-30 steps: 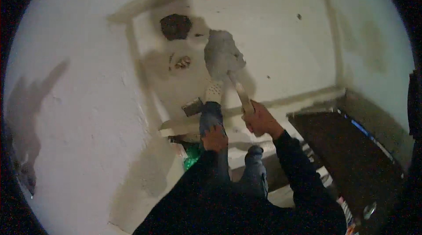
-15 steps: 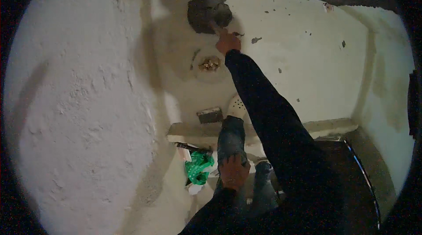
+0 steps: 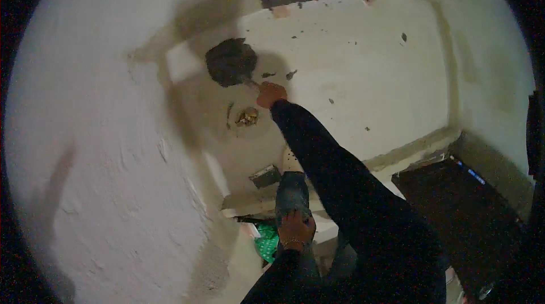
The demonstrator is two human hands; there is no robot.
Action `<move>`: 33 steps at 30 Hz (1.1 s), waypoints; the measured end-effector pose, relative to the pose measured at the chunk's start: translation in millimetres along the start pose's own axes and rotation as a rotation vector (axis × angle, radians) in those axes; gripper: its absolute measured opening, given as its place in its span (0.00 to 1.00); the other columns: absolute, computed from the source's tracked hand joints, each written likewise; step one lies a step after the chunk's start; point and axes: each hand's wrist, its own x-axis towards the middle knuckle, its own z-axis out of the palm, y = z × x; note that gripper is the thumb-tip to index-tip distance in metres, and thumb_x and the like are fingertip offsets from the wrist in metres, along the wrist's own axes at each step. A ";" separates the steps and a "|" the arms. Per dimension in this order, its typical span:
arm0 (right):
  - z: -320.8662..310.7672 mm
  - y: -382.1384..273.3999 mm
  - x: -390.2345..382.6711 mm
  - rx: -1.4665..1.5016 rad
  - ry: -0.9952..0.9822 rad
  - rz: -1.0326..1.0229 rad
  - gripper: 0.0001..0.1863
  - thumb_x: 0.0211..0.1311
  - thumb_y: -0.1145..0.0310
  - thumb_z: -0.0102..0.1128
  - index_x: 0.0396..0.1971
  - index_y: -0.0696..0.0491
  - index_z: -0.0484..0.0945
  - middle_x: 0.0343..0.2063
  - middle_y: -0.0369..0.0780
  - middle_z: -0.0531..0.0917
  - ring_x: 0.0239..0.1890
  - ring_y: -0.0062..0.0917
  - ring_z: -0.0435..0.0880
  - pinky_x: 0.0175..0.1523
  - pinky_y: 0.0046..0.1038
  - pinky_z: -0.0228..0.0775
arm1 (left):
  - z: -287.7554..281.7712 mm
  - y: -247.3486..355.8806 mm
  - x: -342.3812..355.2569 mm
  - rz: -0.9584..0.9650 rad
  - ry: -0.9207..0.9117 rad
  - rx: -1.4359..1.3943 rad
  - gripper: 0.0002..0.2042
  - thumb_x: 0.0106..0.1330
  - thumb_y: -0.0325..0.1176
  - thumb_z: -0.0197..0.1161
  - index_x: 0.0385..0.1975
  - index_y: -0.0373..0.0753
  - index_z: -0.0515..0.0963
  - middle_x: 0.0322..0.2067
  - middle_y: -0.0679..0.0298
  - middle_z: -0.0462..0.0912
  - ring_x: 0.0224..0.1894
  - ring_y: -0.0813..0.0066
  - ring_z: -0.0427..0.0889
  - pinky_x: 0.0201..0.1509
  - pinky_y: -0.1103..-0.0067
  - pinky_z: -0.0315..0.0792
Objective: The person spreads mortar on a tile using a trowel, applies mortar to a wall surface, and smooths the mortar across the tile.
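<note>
My right hand (image 3: 271, 95) is closed around the handle of a hand tool (image 3: 250, 83), which looks like a trowel. Its far end meets a dark grey heap of wet-looking mortar (image 3: 229, 61) on the pale floor, and the blade cannot be made out against the heap. Nearer to me, a round hole with yellowish rubble (image 3: 247, 116) opens in the floor. My left hand (image 3: 296, 229) lies on my jeans-clad knee with its fingers spread, holding nothing.
A rough white wall (image 3: 102, 133) rises on the left. A grey block (image 3: 265, 177) lies beside my perforated light shoe (image 3: 291, 160). Dark crumbs dot the floor. A raised ledge (image 3: 244, 207) runs along the near side, with a green bag (image 3: 267, 242) below it and a dark panel (image 3: 454, 207) at right.
My view has shifted, so the heap and hole appear lower and farther left. My right hand keeps hold of the tool at the heap's near edge. My left hand stays on the knee.
</note>
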 end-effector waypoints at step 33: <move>-43.8 76.8 -1049.8 1.184 1.108 1.263 0.09 0.46 0.68 0.55 0.27 0.57 0.72 0.15 0.36 0.73 0.15 0.22 0.73 0.18 0.26 0.64 | -0.7 204.2 15.6 1.076 -0.364 1.088 0.35 0.49 0.49 0.63 0.55 0.34 0.62 0.46 0.50 0.73 0.47 0.55 0.73 0.50 0.70 0.68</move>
